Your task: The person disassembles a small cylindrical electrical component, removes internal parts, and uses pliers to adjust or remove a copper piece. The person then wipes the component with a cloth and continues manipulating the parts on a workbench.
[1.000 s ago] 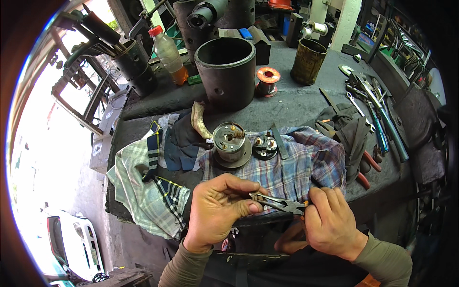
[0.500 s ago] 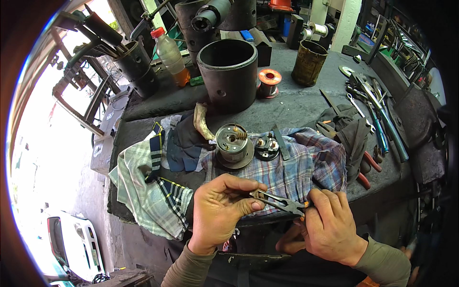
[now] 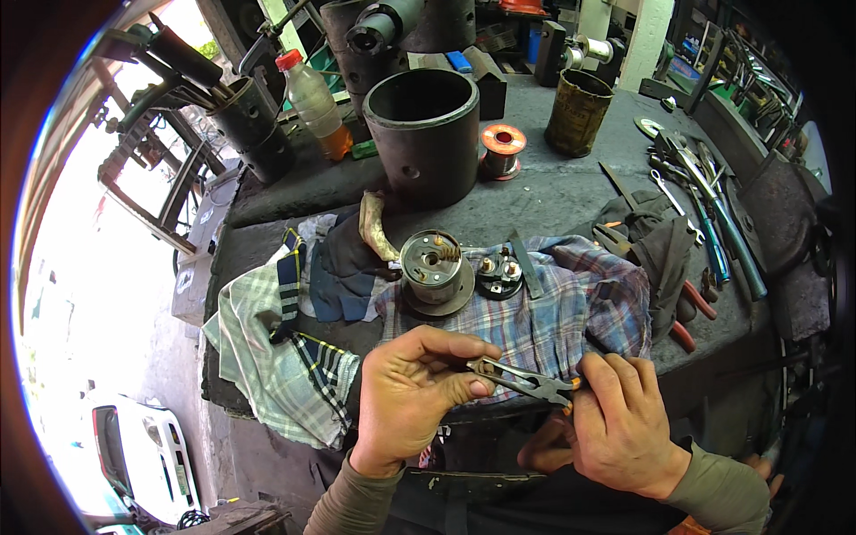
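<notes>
My right hand (image 3: pixel 622 419) is wrapped round the orange handles of long-nose pliers (image 3: pixel 535 384), whose jaws point left. A small brownish metal piece (image 3: pixel 487 366) sits at the jaw tips. My left hand (image 3: pixel 417 392) pinches that piece between thumb and fingers, which cover part of it. Just beyond my hands, a round metal coil housing (image 3: pixel 432 267) with a flange stands on the cloths. Beside it lies a black round cap with metal terminals (image 3: pixel 500 273). Plaid cloth (image 3: pixel 562 308) spreads beneath them.
Behind stands a large dark metal cylinder (image 3: pixel 421 143), with a solder wire spool (image 3: pixel 503 152) and a rusty can (image 3: pixel 578 114) to its right. A plastic bottle (image 3: pixel 314 105) stands back left. Wrenches (image 3: pixel 713 209) and red-handled pliers (image 3: pixel 685 334) lie at the right.
My right hand and the pliers' handles have shifted slightly to the right. My left hand keeps its pinch at the jaw tips, almost unmoved.
</notes>
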### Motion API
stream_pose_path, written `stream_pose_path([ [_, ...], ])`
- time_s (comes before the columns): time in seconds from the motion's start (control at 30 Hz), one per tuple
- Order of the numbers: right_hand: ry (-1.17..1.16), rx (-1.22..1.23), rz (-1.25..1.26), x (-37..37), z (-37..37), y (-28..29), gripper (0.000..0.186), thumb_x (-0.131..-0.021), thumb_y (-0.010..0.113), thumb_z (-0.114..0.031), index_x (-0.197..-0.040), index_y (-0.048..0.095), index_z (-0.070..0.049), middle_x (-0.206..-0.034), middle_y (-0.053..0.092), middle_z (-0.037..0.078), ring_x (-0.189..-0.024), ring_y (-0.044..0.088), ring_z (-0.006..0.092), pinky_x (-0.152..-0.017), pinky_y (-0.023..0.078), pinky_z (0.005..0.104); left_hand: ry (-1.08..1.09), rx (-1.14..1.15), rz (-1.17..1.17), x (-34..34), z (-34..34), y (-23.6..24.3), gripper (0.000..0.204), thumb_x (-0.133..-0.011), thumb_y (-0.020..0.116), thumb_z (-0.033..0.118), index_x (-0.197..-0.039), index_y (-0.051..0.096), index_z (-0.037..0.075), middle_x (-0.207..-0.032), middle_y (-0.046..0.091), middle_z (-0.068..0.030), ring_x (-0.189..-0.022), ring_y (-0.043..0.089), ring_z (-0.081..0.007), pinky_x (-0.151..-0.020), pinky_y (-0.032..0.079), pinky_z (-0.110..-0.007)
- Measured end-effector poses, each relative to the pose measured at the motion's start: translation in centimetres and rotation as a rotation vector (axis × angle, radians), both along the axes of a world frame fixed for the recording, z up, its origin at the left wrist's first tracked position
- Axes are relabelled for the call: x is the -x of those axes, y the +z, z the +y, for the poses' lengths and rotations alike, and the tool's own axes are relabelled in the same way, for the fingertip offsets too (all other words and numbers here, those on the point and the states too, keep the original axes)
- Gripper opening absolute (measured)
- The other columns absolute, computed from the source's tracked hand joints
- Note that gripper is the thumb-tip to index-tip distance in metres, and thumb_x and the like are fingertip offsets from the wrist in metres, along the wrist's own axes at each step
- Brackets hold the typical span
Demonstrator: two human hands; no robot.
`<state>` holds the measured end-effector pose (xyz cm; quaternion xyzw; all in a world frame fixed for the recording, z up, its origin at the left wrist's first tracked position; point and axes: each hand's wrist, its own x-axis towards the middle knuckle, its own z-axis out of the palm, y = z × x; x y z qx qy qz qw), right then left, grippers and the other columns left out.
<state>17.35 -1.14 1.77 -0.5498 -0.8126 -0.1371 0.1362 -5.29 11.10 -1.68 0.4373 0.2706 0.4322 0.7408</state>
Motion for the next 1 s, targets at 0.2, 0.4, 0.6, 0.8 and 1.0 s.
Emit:
stream_pose_path([
  [0.2, -0.001, 0.057, -0.002, -0.1, -0.3, 0.2, 0.025, -0.084, 0.069, -0.019, -0.092, 0.066, 0.004, -0.117, 0.064, 0.025, -0.101, 0.063, 0.0371, -0.081, 0.048, 0.047, 0.016, -0.067, 0.031, -0.4, -0.4, 0.0, 0.033, -0.083, 0.085, -0.017, -0.111, 0.068, -0.009, -0.114, 0.077, -0.026, -0.1, 0.079, -0.0253, -0.087, 0.07, -0.034],
  [0.4, 0.027, 0.024, -0.004, -0.3, 0.2, -0.9, 0.019, -0.079, 0.069, -0.014, -0.084, 0.06, 0.001, -0.108, 0.063, 0.025, -0.088, 0.061, 0.0339, -0.073, 0.046, 0.0448, 0.067, -0.143, 0.1, -0.5, -0.8, 0.0, 0.033, -0.082, 0.086, -0.017, -0.109, 0.068, -0.009, -0.113, 0.077, -0.0259, -0.099, 0.08, -0.0258, -0.086, 0.07, -0.034],
  [0.6, 0.027, -0.007, 0.029, -0.2, 0.4, -1.1, 0.016, -0.077, 0.068, -0.011, -0.08, 0.055, -0.002, -0.096, 0.06, 0.019, -0.076, 0.054, 0.0288, -0.066, 0.041, 0.0416, 0.103, -0.139, 0.107, -0.7, -1.0, -0.1, 0.033, -0.082, 0.087, -0.016, -0.109, 0.069, -0.009, -0.11, 0.078, -0.0239, -0.099, 0.08, -0.0255, -0.088, 0.069, -0.034],
  [0.8, 0.016, 0.022, 0.057, -0.4, 0.1, -1.2, 0.016, -0.079, 0.069, -0.012, -0.082, 0.056, -0.003, -0.097, 0.06, 0.016, -0.077, 0.053, 0.027, -0.067, 0.041, 0.0408, 0.142, -0.134, 0.083, -0.9, -1.4, 0.0, 0.033, -0.081, 0.088, -0.015, -0.108, 0.07, -0.008, -0.11, 0.078, -0.0235, -0.1, 0.08, -0.0249, -0.09, 0.068, -0.034],
  [1.0, -0.015, -0.021, 0.033, -0.1, -0.2, -0.9, 0.024, -0.09, 0.072, -0.021, -0.092, 0.065, 0.002, -0.117, 0.064, 0.022, -0.096, 0.062, 0.0332, -0.079, 0.048, 0.0458, 0.136, -0.161, 0.082, -0.7, -1.4, -0.3, 0.037, -0.081, 0.088, -0.015, -0.111, 0.069, -0.008, -0.114, 0.079, -0.0246, -0.1, 0.08, -0.0247, -0.09, 0.068, -0.034],
])
